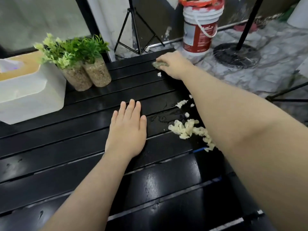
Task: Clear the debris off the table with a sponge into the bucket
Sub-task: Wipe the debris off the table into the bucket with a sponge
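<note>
My right hand (173, 64) presses a grey-green sponge (158, 64) onto the far right corner of the black slatted table (83, 147). My left hand (127, 129) lies flat and open on the table's middle. Pale yellowish debris (188, 129) is heaped near the right edge, partly under my right forearm, with smaller bits (181, 103) and one crumb (159, 74) closer to the sponge. A white and red bucket (199, 30) stands on the floor beyond the table's far right corner, a red lid resting on top.
Two jars of gravel with green plants (90, 70) stand at the back left beside a white box (31, 90). Black tripod legs (138, 30) and a round stand base (236, 54) are on the floor. Wet patches shine on the slats.
</note>
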Demonstrator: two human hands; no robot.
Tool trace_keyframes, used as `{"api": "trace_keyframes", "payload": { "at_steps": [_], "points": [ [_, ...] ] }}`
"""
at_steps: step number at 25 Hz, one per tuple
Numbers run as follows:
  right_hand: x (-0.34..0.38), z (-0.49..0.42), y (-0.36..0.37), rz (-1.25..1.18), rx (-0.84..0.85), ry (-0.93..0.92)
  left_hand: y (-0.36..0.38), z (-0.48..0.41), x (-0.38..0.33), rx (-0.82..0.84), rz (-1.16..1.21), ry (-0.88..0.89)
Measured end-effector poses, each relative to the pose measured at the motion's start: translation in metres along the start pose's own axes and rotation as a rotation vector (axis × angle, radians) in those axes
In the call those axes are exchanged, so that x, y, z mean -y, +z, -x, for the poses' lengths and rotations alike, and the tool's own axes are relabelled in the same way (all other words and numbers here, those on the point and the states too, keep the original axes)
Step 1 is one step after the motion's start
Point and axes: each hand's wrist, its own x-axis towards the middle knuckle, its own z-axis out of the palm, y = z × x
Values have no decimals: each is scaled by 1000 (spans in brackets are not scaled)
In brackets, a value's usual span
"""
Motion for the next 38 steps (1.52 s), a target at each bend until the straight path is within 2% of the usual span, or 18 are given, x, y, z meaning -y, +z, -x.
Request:
{"api": "trace_keyframes", "payload": {
  "at_steps": [5,7,9,12,14,16,20,22,25,27,30,33,36,38],
  "points": [
    [17,102,-27,-191,168,-562,1,0,1,-10,13,1],
    [5,133,-47,-225,274,-645,2,1,0,-15,10,7],
    [-6,126,-58,-261,242,-548,1,2,0,-17,18,8],
    [-24,88,-52,-218,32,-290,-1,2,0,-8,28,4],
    [-30,73,-33,-117,32,-173,-1,1,-1,-3,23,2],
    [-26,82,-24,-111,41,-212,-1,2,-2,-1,16,2],
    [-5,154,-41,-263,160,-505,0,1,-1,-10,18,6],
    [-11,175,-54,-325,235,-492,1,1,-1,-10,15,5],
    [-28,155,-61,-376,66,-346,0,1,0,-6,19,1],
    [-33,134,-55,-292,36,-238,0,2,-1,-4,25,0],
    [-28,126,-35,-86,124,-170,0,1,-2,-3,27,1],
    [-18,151,-37,-181,117,-287,-1,2,-2,4,26,-1],
    [-19,181,-50,-251,198,-466,0,2,-2,5,22,4],
    [-19,174,-58,-314,191,-447,0,1,-2,0,18,7]
  ]
}}
